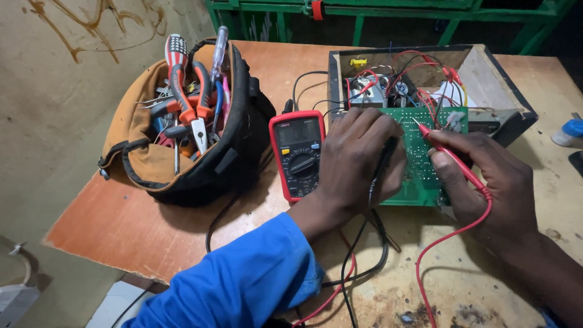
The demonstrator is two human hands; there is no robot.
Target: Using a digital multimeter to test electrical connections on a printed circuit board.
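Both hands close on probes, the left hand on the black probe, the right hand on the red probe, tips meeting the green circuit board (multimeter at nine o'clock, readable).

Bench count, 1 view
1 multimeter, 2 probes: red, black; 1 circuit board, 1 tool bag.

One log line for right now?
left hand: black probe on board | right hand: red probe on board | meter beside left hand
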